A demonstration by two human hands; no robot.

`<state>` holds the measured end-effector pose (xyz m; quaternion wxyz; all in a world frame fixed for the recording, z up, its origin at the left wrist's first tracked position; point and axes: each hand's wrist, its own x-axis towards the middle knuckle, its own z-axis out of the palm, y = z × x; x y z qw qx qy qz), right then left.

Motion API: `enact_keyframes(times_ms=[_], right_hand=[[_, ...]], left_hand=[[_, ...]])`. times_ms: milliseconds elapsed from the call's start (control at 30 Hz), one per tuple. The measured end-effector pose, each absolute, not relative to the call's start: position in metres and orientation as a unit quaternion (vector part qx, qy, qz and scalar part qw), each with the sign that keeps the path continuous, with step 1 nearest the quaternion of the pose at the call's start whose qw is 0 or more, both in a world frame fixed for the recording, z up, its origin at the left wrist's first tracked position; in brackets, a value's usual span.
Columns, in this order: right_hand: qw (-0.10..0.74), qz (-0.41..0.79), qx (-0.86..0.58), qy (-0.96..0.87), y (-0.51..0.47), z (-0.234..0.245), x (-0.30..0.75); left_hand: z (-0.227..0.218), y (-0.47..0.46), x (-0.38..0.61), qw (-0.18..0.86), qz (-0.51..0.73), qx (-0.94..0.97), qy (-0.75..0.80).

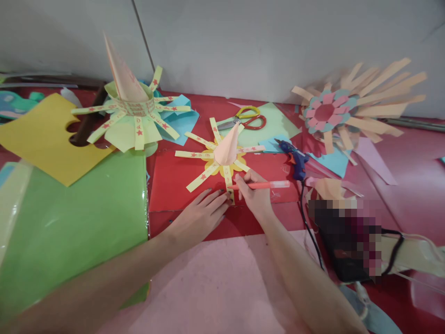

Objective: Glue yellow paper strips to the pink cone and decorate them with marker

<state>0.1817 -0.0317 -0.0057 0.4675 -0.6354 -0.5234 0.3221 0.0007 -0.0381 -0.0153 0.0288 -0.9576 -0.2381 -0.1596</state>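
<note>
My right hand grips a red felt-tip pen, its tip on the front yellow strip of a small paper craft. That craft has a pale pink paper cone standing on a yellow scalloped base, with several strips fanning out. Red stars and letters mark the strips. My left hand lies flat with fingers stretched, the fingertips at the end of the front strip. Beneath the craft is a red sheet.
A larger cone craft stands at back left, near yellow paper and a green packet. Behind are scissors. At right lie a blue glue gun with a black cord, a paper flower and a pixelated dark object.
</note>
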Motion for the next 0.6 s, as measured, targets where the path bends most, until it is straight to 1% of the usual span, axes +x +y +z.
enact_keyframes(times_ms=[233, 433, 600], right_hand=[[0.45, 0.297, -0.644, -0.543, -0.0316, -0.0075, 0.1811], [0.488, 0.246, -0.648, -0.53, -0.0305, -0.0087, 0.1802], [0.494, 0.247, -0.651, -0.521, -0.03, -0.0089, 0.181]], left_hand=[[-0.0186, -0.038, -0.0015, 0.018, -0.154, -0.962, -0.224], [-0.0192, -0.038, -0.0021, 0.002, -0.15, -0.962, -0.227], [-0.0205, -0.038, -0.0019, -0.006, -0.143, -0.962, -0.233]])
